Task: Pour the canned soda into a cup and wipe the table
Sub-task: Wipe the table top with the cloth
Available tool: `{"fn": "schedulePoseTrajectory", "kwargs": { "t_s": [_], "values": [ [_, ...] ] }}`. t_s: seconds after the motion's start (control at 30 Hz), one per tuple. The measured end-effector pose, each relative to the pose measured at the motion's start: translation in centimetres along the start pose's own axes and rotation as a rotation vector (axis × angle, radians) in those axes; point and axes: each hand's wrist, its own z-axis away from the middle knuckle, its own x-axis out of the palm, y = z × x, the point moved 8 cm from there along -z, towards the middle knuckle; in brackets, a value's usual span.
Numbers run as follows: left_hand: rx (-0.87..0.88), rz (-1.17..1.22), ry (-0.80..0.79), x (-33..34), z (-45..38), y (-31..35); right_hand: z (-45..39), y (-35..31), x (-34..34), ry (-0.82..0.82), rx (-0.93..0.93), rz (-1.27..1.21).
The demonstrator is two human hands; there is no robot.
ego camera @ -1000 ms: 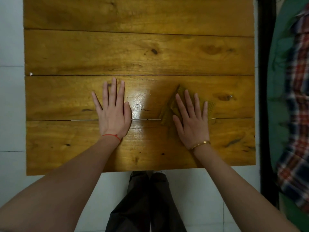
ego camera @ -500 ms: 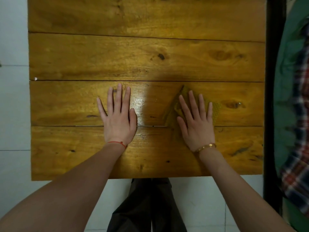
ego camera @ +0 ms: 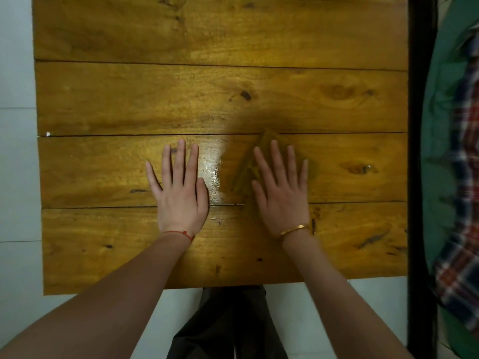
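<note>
A wooden plank table (ego camera: 259,99) fills the view from above. My left hand (ego camera: 180,193) lies flat on it, palm down, fingers straight and spread. My right hand (ego camera: 283,193) presses flat with straight fingers on a yellow-brown cloth (ego camera: 246,172), which shows at the left of the fingers and past the fingertips. A shiny wet patch (ego camera: 212,167) lies between the two hands. No can and no cup is in view.
White floor tiles (ego camera: 15,177) run along the table's left and front edges. A black post (ego camera: 420,177) stands along the right edge, with green and plaid fabric (ego camera: 464,203) beyond it. Dark trouser legs (ego camera: 228,327) are below the near edge.
Both hands keep their flat pose and their places on the table. The view has drifted, so table and hands sit a little lower in the frame. The cloth stays under my right hand.
</note>
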Motion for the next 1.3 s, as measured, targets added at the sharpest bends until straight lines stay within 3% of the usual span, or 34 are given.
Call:
{"fn": "schedulePoseTrajectory", "kwargs": {
  "t_s": [0.1, 0.17, 0.23, 0.33, 0.43, 0.5, 0.63, 0.7, 0.87, 0.93, 1.2, 1.3],
  "values": [
    [0.003, 0.0, -0.005, -0.1, -0.1, 0.1, -3.4, 4.1, -1.1, 0.061, 0.357, -0.127],
    [0.004, 0.008, -0.01, 0.0, -0.1, 0.1, -4.9, 3.4, -1.6, 0.112, 0.55, -0.202],
    [0.004, 0.0, -0.006, 0.1, 0.0, 0.0, -5.5, 0.0, -1.3, 0.104, 0.466, -0.183],
    [0.002, -0.007, -0.008, 0.1, -0.1, 0.1, -3.2, -5.2, -0.3, 0.025, 0.068, -0.104],
    [0.004, -0.018, -0.008, 0.2, -0.1, 0.1, -1.7, -4.5, 0.0, 0.002, -0.102, -0.063],
    [0.001, -0.017, -0.01, 0.2, -0.2, 0.0, -2.6, -2.2, -0.5, 0.028, -0.046, -0.037],
    [0.007, -0.019, -0.02, 0.1, -0.2, 0.1, -6.9, 1.9, -1.7, 0.118, 0.442, -0.179],
    [0.004, -0.024, -0.023, 0.1, -0.2, 0.1, -8.0, 0.3, -1.9, 0.147, 0.559, -0.21],
    [0.003, -0.023, -0.021, 0.0, -0.1, 0.2, -6.2, -6.0, -1.0, 0.042, -0.011, -0.063],
    [0.002, -0.018, 0.001, -0.3, -0.1, 0.3, -5.3, -5.0, -1.0, 0.021, -0.102, -0.029],
    [0.043, 0.003, 0.101, -3.8, -6.0, -2.8, -13.6, -0.9, -2.9, 0.098, 0.256, -0.105],
    [-0.004, -0.033, 0.096, -3.9, -8.6, -4.2, -15.5, -3.6, -3.0, 0.099, 0.213, -0.099]
  ]
}}
